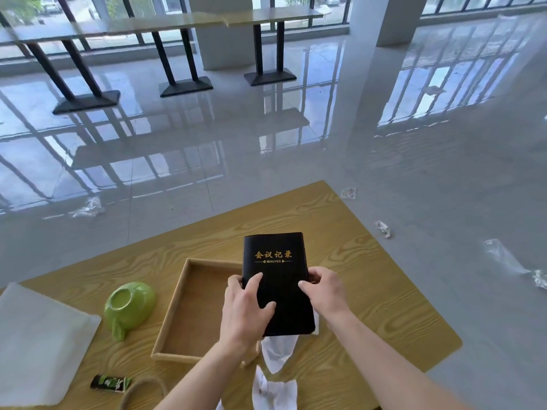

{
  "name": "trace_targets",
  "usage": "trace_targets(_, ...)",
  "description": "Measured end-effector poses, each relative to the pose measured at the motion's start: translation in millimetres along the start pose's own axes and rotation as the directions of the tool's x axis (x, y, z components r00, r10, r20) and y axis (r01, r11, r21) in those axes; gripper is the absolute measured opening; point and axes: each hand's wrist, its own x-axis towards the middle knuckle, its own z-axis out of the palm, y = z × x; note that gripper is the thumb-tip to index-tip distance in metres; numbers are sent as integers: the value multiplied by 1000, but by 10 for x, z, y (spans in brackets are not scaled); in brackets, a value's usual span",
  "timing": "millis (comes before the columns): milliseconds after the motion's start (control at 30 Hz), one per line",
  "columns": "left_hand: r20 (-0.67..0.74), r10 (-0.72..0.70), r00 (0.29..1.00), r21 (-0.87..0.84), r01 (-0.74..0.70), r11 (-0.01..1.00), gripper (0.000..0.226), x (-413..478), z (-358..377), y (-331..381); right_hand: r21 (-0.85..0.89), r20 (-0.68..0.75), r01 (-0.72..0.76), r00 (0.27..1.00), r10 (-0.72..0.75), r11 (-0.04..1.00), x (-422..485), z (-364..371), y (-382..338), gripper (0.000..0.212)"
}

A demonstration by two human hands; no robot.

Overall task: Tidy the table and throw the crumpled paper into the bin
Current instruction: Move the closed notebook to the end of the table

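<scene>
Two hands grip one black notebook [278,279] at the lower middle of the frame. The left hand [247,313] clasps its left edge, thumb lying across the cover and fingers wrapped behind; the right hand [324,290] pinches the right edge, thumb on top, fingers curled under. The cover faces up, with gold characters and the word MINUTES near its far end. The notebook sits over the right rim of a shallow wooden tray [192,309] — whether it touches the rim or is held just above it cannot be told.

White crumpled paper [278,350] pokes out from under the near end of the notebook, lying on the counter [370,291] beside the tray's near right corner. More creased white paper [273,393] lies closer to the bottom edge, between the two forearms.

Left of the tray, a green cup [130,306] rests upside down on the counter, its handle pointing toward the viewer. Further left lies a white foam sheet [38,344]. Near the lower left, a small dark packet with green print [110,383] sits beside a loop of rope [142,392].

Beyond the counter's right edge, scraps of clear plastic [503,255] and a small wrapper [384,228] are scattered on the glossy grey floor [414,143]. No bin shows.
</scene>
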Motion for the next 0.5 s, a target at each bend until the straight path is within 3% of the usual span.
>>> trace_targets(500, 234, -19, 972, 2, 19, 1000, 72, 973, 758, 787, -177, -30, -34, 999, 29, 984, 1147, -804, 288, 11)
